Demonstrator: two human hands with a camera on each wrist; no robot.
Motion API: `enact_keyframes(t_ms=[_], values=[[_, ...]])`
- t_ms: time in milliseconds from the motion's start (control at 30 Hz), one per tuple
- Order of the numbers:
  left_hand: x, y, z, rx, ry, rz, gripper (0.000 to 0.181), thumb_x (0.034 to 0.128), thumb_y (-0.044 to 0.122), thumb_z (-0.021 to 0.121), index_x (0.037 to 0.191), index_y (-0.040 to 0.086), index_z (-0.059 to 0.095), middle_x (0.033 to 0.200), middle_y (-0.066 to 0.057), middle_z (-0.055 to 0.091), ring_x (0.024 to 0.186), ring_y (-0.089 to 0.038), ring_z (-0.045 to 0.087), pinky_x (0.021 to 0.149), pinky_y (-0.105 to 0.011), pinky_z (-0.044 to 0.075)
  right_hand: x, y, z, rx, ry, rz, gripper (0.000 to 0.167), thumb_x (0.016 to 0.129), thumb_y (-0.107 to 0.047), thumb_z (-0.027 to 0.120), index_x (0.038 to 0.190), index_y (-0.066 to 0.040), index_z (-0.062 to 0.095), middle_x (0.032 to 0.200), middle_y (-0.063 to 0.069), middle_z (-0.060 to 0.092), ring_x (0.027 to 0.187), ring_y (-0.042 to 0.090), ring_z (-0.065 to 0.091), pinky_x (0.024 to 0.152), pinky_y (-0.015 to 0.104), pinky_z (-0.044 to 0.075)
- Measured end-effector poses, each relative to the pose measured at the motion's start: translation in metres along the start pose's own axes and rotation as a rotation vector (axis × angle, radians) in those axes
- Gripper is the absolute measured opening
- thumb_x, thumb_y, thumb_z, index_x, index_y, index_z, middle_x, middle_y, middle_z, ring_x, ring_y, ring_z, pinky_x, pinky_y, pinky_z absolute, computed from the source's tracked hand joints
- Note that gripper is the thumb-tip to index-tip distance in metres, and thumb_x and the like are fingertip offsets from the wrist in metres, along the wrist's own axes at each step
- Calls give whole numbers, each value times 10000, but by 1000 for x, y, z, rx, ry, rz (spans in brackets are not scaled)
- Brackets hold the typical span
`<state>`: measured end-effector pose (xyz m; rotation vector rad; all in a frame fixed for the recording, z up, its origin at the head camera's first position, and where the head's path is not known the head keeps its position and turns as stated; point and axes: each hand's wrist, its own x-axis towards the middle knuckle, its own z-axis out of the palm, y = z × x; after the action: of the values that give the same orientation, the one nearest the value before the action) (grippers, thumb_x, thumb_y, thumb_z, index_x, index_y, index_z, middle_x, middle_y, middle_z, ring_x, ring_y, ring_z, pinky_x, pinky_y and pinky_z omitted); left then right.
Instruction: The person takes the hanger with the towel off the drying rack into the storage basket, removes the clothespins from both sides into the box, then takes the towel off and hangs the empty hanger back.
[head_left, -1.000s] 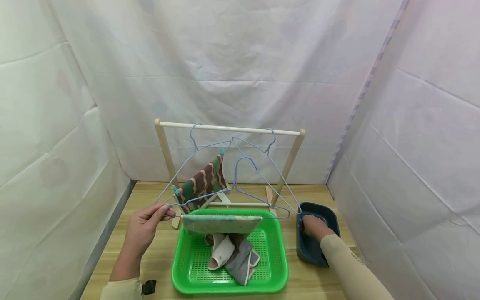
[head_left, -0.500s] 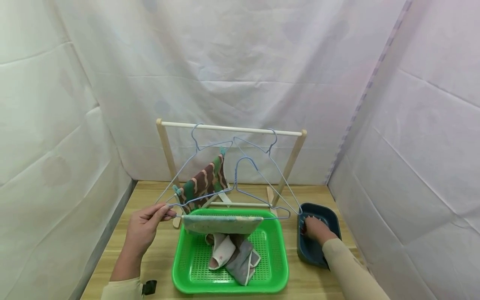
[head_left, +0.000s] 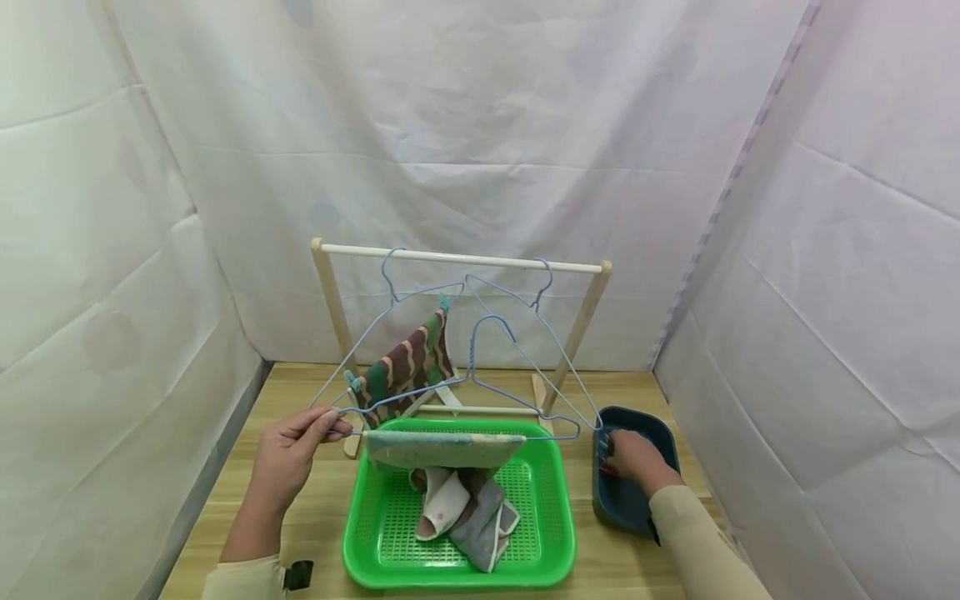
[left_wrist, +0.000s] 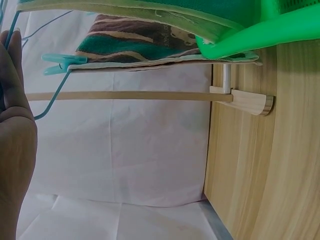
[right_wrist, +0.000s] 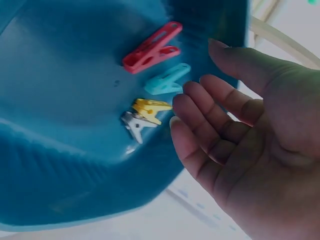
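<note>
My left hand [head_left: 285, 462] pinches the left end of a blue wire hanger [head_left: 471, 354]. A pale green-blue cloth [head_left: 446, 452] drapes over that hanger's lower bar, above the green basket. My right hand [right_wrist: 250, 135] is inside a dark blue bin [head_left: 628, 504], fingers loosely bent and thumb apart, with nothing between them in the right wrist view. Close to its fingertips lie a red clothespin [right_wrist: 142, 58], a light blue clothespin [right_wrist: 165, 82], a yellow clip [right_wrist: 145, 105] and a whitish clip [right_wrist: 134, 124].
Behind stands a wooden rack [head_left: 465, 259] with two more blue hangers; one carries a camouflage cloth [head_left: 405, 362] held by teal clothespins [left_wrist: 64, 61]. The green basket [head_left: 457, 578] at the front holds grey and white cloths [head_left: 480, 525]. White sheets surround the wooden table.
My right hand shifts slightly inside the bin, and its wrist moves a little toward me. Red now shows below its fingers. The left hand and its hanger stay in place.
</note>
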<state>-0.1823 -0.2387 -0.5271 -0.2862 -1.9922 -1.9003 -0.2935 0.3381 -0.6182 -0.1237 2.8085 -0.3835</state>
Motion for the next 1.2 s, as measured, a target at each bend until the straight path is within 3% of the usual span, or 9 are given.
enact_keyframes(t_ms=[233, 667, 800, 1000, 1200], values=[[0, 0, 0, 10, 8, -11, 209, 1112, -74, 601, 1211, -212, 722, 959, -2, 835, 884, -70, 803, 821, -210, 664, -15, -7, -11, 37, 51, 18, 251, 1000, -185, 844, 1118, -3, 718, 915, 48, 671, 793, 226, 604, 734, 466, 596], [0, -1, 0, 9, 17, 3, 194, 1103, -92, 605, 1196, -205, 732, 945, -19, 835, 878, -75, 806, 813, -221, 668, -51, -29, -41, 69, 101, -19, 256, 1002, -202, 850, 1092, -27, 686, 957, 62, 698, 788, 211, 628, 687, 442, 584], [-1, -1, 0, 25, 20, -10, 200, 1108, -76, 610, 1206, -200, 733, 949, -20, 836, 879, -77, 806, 817, -224, 669, -71, -46, -62, 90, 89, -46, 279, 985, -203, 862, 1081, -15, 680, 986, 74, 708, 818, 218, 634, 716, 453, 586], [0, -3, 0, 56, 40, -26, 211, 1115, -53, 612, 1218, -191, 734, 946, 8, 835, 877, -66, 802, 819, -221, 668, -100, -93, -89, 115, 25, -151, 221, 990, -197, 860, 971, -95, 664, 845, -10, 629, 736, 170, 552, 657, 371, 498], [1, -5, 1, 29, 23, 8, 188, 1100, -99, 605, 1189, -197, 739, 945, -21, 835, 872, -80, 805, 811, -228, 670, -124, -143, -102, 108, 154, -189, 198, 1017, -260, 845, 924, -156, 704, 768, -57, 604, 645, 132, 544, 583, 334, 485]])
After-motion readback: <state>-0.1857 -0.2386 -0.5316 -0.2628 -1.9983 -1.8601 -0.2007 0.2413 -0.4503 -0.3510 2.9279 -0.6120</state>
